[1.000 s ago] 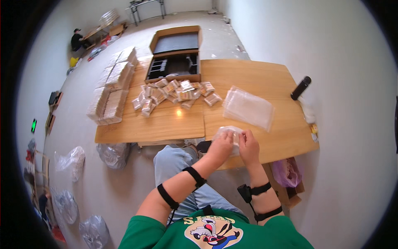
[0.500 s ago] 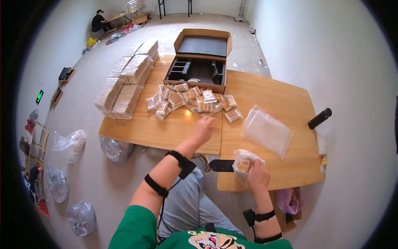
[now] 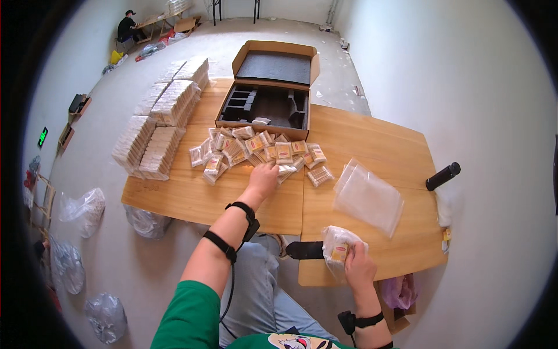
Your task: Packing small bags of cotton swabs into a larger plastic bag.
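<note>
Our left hand (image 3: 264,177) is now reaching further, fingers resting spread on the packets (image 3: 256,151); our right hand (image 3: 357,267) is still gripping the bag (image 3: 337,250) on the surface (image 3: 360,139).

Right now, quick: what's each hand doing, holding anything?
Left hand: reaching into the pile of small packets, touching them; grip cannot be told.
Right hand: closed on a clear bag of packets.

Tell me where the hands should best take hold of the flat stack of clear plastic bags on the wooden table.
Probably the near corner of the flat stack of clear plastic bags, coming from the person's side: it lies flat, with bare wooden table around its edges.
</note>
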A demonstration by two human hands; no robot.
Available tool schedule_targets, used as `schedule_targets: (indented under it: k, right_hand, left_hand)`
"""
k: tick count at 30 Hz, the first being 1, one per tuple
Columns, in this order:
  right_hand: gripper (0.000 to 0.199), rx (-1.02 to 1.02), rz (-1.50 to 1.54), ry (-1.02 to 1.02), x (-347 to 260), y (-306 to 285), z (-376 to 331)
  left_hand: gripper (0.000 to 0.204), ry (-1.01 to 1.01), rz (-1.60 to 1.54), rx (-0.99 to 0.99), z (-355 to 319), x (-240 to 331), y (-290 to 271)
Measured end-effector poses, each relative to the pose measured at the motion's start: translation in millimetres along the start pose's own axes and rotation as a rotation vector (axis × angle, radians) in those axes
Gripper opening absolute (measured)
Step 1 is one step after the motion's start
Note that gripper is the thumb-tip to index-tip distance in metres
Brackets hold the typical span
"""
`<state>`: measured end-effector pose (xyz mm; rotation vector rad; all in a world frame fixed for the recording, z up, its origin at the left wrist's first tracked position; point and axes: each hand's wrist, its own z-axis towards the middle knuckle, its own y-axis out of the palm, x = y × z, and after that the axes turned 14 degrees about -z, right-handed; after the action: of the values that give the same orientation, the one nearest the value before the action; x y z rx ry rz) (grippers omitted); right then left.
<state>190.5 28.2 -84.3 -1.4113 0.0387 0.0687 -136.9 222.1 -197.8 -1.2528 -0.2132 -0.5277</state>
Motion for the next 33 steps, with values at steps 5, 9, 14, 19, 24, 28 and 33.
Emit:
schedule_targets:
  k: [5, 9, 14, 19, 24, 28, 33]
  right_hand:
    - [0.012, 0.000, 0.043, -0.019, 4.6, 0.9, 5.5]
    - [0.013, 0.135, 0.216, -0.044, 21.0, 15.0, 14.9]
    - [0.018, -0.254, 1.435, 0.215, 39.8, 16.9, 18.6]
    - [0.014, -0.026, 1.099, 0.215, 34.3, -11.9, 4.3]
    - [0.013, 0.182, 0.524, 0.098, 22.3, -37.5, -7.7]
    - [0.010, 0.173, 0.759, 0.179, 27.3, -28.6, -3.9]
    - [0.008, 0.127, 1.019, 0.225, 42.5, -10.0, 2.4]
  left_hand:
    - [0.019, -0.208, -0.542, 0.112, -37.8, 64.5, -48.1]
    - [0.019, -0.082, -0.953, 0.101, -79.5, 178.4, -111.0]
    - [0.031, 0.422, -0.620, -0.167, -109.9, 258.6, -111.1]
    - [0.029, 0.514, -0.147, -0.039, -120.3, 274.1, -84.1]
    - [0.019, 0.486, -0.070, 0.027, -120.3, 293.0, -68.9]
    - [0.014, 0.585, -0.067, 0.014, -120.9, 315.3, -52.8]
    - [0.015, 0.585, -0.165, -0.110, -121.3, 312.9, -52.5]
